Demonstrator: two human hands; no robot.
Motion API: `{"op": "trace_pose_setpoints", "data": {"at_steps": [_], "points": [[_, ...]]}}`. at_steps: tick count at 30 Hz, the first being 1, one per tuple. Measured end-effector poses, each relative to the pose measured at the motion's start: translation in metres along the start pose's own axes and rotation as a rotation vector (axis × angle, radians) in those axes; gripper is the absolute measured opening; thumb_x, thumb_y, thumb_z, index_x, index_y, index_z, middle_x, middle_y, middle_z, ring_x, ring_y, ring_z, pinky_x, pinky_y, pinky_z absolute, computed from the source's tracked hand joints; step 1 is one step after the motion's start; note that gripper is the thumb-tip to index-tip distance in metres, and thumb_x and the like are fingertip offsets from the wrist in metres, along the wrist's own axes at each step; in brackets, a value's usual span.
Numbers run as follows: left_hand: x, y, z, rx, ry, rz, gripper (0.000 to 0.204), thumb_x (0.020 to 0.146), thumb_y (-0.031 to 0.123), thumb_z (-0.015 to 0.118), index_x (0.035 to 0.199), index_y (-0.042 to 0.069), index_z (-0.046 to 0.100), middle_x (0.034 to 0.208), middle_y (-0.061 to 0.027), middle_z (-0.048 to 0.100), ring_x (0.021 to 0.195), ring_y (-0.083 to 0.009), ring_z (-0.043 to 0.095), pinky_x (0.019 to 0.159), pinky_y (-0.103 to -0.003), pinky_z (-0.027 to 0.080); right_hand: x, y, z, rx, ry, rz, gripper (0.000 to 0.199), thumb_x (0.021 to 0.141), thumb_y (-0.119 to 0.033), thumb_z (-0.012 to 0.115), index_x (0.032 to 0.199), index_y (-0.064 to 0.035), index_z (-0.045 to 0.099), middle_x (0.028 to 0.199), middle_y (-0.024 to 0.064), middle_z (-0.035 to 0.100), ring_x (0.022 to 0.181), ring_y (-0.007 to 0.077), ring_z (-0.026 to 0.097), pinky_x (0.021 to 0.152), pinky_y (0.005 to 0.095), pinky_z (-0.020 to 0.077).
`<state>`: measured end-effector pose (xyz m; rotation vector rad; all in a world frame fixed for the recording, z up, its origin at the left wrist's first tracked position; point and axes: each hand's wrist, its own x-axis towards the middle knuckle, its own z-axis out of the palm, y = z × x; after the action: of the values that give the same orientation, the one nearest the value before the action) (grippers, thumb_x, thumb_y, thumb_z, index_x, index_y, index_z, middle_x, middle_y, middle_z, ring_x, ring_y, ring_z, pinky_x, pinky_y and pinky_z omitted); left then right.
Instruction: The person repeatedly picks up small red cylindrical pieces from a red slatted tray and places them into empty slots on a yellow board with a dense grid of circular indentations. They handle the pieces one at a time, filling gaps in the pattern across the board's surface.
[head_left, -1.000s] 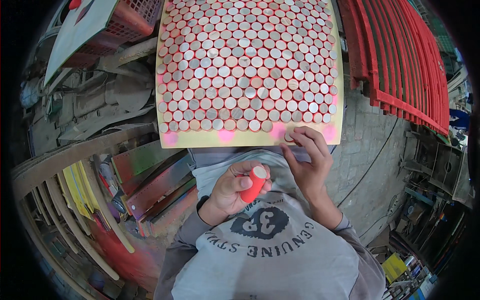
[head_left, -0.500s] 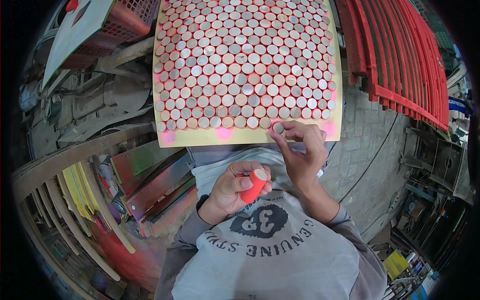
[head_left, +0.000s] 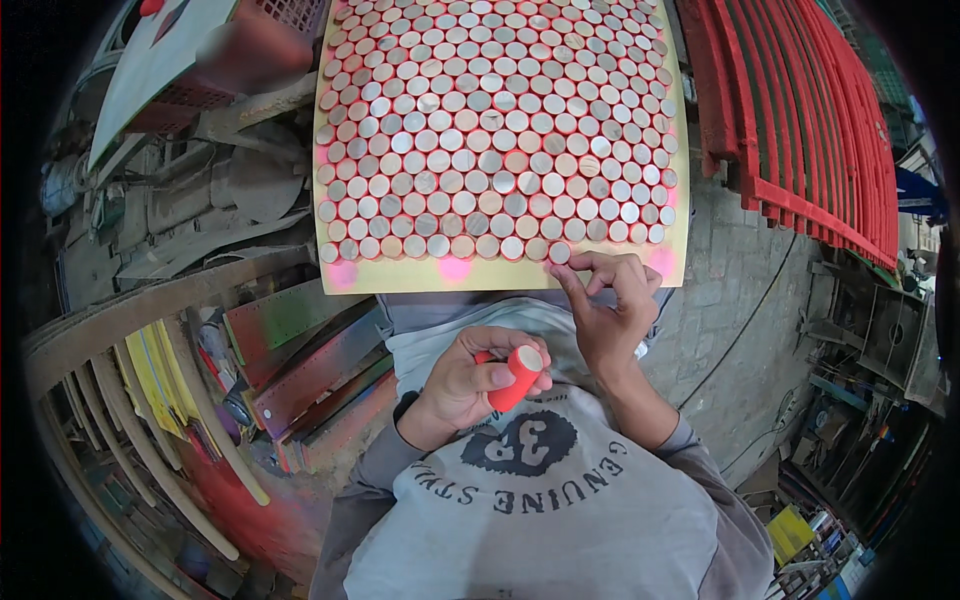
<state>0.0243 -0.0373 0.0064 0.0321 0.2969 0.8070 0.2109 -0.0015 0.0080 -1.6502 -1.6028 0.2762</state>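
Observation:
My left hand (head_left: 450, 385), in front of my shirt, is closed around a red cylinder (head_left: 513, 388) with a pale round end facing up. A bit of another red piece (head_left: 484, 357) shows behind its fingers. My right hand (head_left: 615, 310) pinches a red-sided piece (head_left: 560, 253) with a pale round top between thumb and finger. That piece stands at the right end of the nearest row, beside its neighbour. Many such upright pieces (head_left: 490, 160) with pale tops and red sides stand packed in staggered rows on a yellow board (head_left: 400, 279).
Pink paint spots (head_left: 455, 268) mark the board's near edge. Red slatted panels (head_left: 800, 130) stand at the far right. To the left are a curved wooden frame (head_left: 160, 285), coloured planks (head_left: 310, 365) and a red crate (head_left: 180, 105). A dark cable (head_left: 745, 330) runs along the floor.
My right hand has moved the pinched piece slightly up and right, from the board's edge strip into line with the nearest row. My left hand keeps its hold, shifted a little.

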Motion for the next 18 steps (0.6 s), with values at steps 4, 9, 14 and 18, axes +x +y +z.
{"op": "trace_pose_setpoints", "data": {"at_steps": [4, 9, 14, 18], "points": [[0.0, 0.0, 0.003, 0.018, 0.039, 0.013, 0.037, 0.08, 0.013, 0.08, 0.111, -0.003, 0.067, 0.111, -0.0185, 0.065, 0.095, -0.0283, 0.071, 0.086, -0.037, 0.061, 0.001, 0.002, 0.0, -0.002, 0.001, -0.005, 0.039, 0.07, -0.011, 0.087, 0.07, -0.0116, 0.048, 0.079, -0.0026, 0.07, 0.071, 0.016, 0.056, 0.072, 0.032, 0.03], [0.0, 0.001, 0.005, 0.042, 0.045, 0.011, 0.037, 0.081, 0.013, 0.079, 0.111, -0.003, 0.067, 0.11, -0.0178, 0.066, 0.095, -0.0279, 0.071, 0.085, -0.037, 0.06, 0.003, 0.005, 0.0, 0.021, 0.01, -0.022, 0.039, 0.07, -0.01, 0.087, 0.07, -0.0118, 0.048, 0.077, -0.0029, 0.07, 0.07, 0.0172, 0.056, 0.072, 0.0323, 0.0292], [0.001, 0.0, 0.002, 0.063, 0.068, 0.009, 0.036, 0.082, 0.012, 0.077, 0.113, -0.003, 0.066, 0.111, -0.0191, 0.065, 0.096, -0.0301, 0.07, 0.085, -0.037, 0.06, -0.003, -0.003, -0.019, 0.448, -0.092, 0.218, 0.032, 0.074, -0.008, 0.084, 0.078, -0.0076, 0.053, 0.091, 0.0049, 0.07, 0.081, 0.016, 0.06, 0.079, 0.0309, 0.0402], [0.004, -0.003, 0.001, 0.071, 0.09, 0.029, 0.032, 0.086, 0.011, 0.073, 0.114, -0.003, 0.067, 0.112, -0.0168, 0.068, 0.101, -0.0263, 0.069, 0.092, -0.039, 0.057, 0.014, -0.019, -0.058, 0.982, -0.497, 0.363, 0.024, 0.08, -0.002, 0.078, 0.097, -0.0006, 0.062, 0.114, 0.0139, 0.066, 0.094, 0.0172, 0.059, 0.085, 0.0305, 0.0468]]}}
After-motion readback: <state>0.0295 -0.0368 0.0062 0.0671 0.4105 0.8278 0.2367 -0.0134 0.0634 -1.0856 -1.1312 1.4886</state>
